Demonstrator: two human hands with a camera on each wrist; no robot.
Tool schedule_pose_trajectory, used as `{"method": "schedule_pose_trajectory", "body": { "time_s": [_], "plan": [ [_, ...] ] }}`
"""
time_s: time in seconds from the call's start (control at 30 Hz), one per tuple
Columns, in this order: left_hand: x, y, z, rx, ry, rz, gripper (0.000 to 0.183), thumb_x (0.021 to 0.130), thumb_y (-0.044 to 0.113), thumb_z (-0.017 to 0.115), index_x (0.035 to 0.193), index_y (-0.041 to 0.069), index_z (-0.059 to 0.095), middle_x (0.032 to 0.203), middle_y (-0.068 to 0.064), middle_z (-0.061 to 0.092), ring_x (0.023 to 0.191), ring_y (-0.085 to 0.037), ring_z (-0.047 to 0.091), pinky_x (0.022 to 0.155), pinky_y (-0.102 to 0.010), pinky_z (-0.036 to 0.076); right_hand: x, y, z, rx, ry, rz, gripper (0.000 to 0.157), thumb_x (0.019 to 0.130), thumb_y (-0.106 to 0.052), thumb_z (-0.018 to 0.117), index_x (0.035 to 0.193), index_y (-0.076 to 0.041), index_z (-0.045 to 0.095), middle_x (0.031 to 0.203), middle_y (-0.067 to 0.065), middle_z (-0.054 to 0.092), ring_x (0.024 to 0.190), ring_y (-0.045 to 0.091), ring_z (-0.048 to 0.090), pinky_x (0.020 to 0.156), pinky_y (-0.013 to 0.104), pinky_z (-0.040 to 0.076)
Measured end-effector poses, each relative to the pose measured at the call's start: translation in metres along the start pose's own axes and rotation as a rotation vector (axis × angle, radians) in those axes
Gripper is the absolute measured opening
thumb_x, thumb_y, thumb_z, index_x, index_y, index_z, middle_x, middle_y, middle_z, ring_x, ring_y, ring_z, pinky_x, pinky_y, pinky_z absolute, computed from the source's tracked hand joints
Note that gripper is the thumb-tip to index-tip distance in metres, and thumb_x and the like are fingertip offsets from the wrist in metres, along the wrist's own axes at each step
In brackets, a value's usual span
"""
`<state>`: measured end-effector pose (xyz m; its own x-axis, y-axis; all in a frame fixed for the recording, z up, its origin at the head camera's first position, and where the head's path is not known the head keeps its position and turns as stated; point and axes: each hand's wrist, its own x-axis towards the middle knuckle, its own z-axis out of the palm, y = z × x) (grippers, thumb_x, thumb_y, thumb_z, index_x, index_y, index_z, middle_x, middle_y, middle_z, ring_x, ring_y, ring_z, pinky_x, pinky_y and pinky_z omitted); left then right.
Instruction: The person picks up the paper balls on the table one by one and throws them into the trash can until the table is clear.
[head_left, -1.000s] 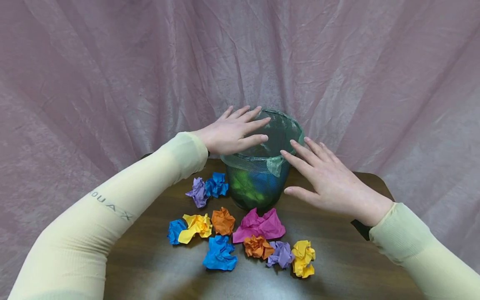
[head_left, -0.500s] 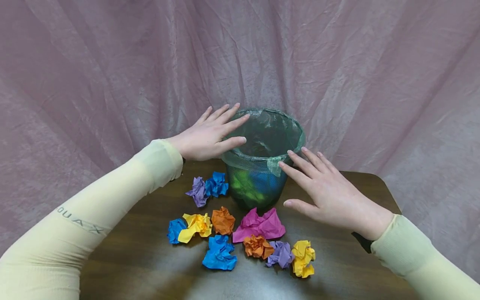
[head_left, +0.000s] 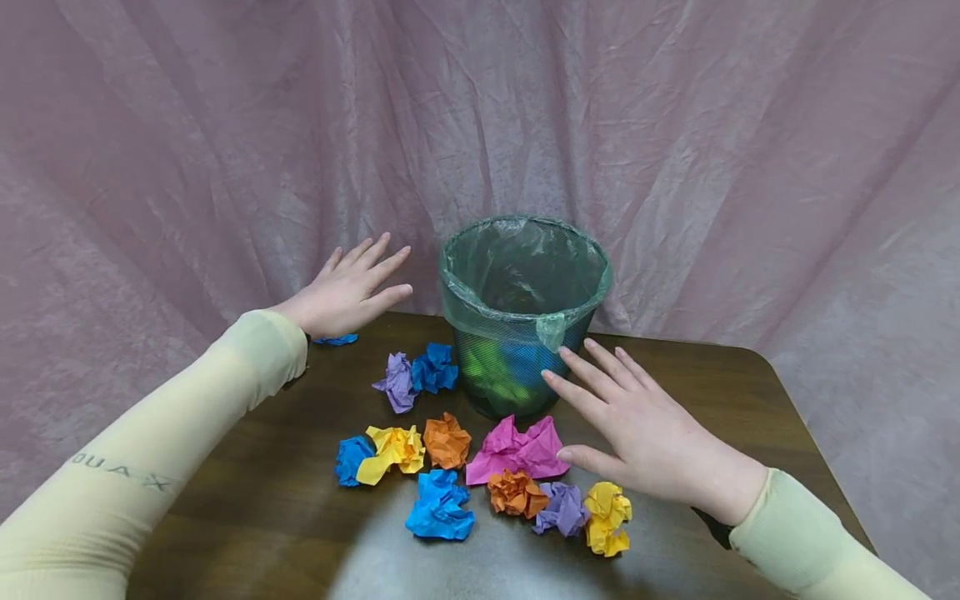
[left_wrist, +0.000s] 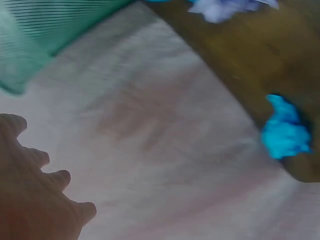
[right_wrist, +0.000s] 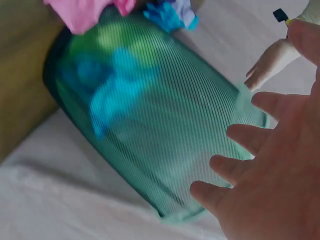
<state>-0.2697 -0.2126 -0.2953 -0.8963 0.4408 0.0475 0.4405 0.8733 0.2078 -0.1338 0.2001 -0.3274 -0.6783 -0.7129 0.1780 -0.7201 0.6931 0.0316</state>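
Note:
My left hand (head_left: pixel 347 287) is in the air left of a mesh wastebasket (head_left: pixel 480 304), fingers straight and spread, holding nothing. My right hand (head_left: pixel 637 425), also spread and holding nothing, hovers at the basket's front right, above the table. A green plastic liner (head_left: pixel 551 332) folds over the basket's rim. Through the mesh show green and blue crumpled papers (right_wrist: pixel 117 82). In front lie a pink crumpled paper (head_left: pixel 521 450), orange balls (head_left: pixel 447 442), yellow ones (head_left: pixel 609 518), purple ones (head_left: pixel 561 508) and blue ones (head_left: pixel 441 507).
A purple ball (head_left: pixel 397 383) and a blue ball (head_left: pixel 433 368) lie left of the basket. Another blue paper (left_wrist: pixel 285 132) sits near the table's back left corner, partly behind my left wrist in the head view. A pink curtain (head_left: pixel 480 108) hangs behind the brown table (head_left: pixel 712 367).
My left hand has moved left, away from above the basket, uncovering its opening and a blue paper at the back left. My right hand has come down and slightly nearer. The papers stay put.

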Motion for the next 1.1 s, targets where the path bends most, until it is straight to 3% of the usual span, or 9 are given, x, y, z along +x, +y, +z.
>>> {"method": "schedule_pose_trajectory", "body": {
  "time_s": [0.23,0.47,0.63,0.8,1.1],
  "plan": [
    [-0.007,-0.037,0.033,0.018,-0.047,-0.08,0.081,0.102,0.071,0.028,0.166,0.024,0.011,0.171,-0.013,-0.003,0.155,-0.042,-0.003,0.116,-0.071,-0.006,-0.007,-0.016,0.03,0.049,-0.047,-0.025,0.08,0.097,-0.071,0.048,0.162,-0.026,0.034,0.169,0.003,0.022,0.155,0.034,0.015,0.122,0.06,0.014],
    [-0.008,-0.068,0.062,0.035,-0.07,-0.125,0.085,0.102,0.071,0.033,0.166,0.019,0.013,0.17,-0.021,0.002,0.152,-0.05,0.003,0.113,-0.075,0.001,0.0,-0.032,0.049,0.121,-0.14,-0.018,0.083,0.095,-0.075,0.045,0.164,-0.032,0.027,0.17,-0.002,0.018,0.157,0.027,0.005,0.123,0.056,0.01],
    [-0.01,-0.089,0.084,0.048,-0.104,-0.161,0.092,0.099,0.073,0.039,0.166,0.016,0.011,0.168,-0.026,0.002,0.15,-0.054,0.006,0.112,-0.077,0.003,0.012,-0.047,0.064,0.157,-0.108,-0.083,0.079,0.097,-0.07,0.048,0.163,-0.03,0.029,0.17,-0.001,0.018,0.157,0.029,0.009,0.123,0.055,0.013],
    [-0.013,-0.108,0.102,0.006,-0.134,-0.234,0.093,0.099,0.069,0.043,0.166,0.014,0.009,0.167,-0.03,-0.002,0.149,-0.057,0.0,0.11,-0.078,-0.001,0.029,-0.063,0.08,0.17,-0.08,-0.134,0.08,0.097,-0.066,0.052,0.163,-0.027,0.03,0.17,0.0,0.017,0.156,0.032,0.012,0.121,0.057,0.016],
    [-0.018,-0.132,0.122,-0.057,-0.148,-0.327,0.095,0.1,0.063,0.049,0.165,0.009,0.006,0.164,-0.033,-0.009,0.147,-0.059,-0.005,0.11,-0.078,-0.002,0.07,-0.086,0.096,0.129,-0.127,-0.132,0.08,0.097,-0.069,0.048,0.164,-0.03,0.026,0.171,0.002,0.016,0.156,0.033,0.01,0.123,0.055,0.016]
  ]
}}
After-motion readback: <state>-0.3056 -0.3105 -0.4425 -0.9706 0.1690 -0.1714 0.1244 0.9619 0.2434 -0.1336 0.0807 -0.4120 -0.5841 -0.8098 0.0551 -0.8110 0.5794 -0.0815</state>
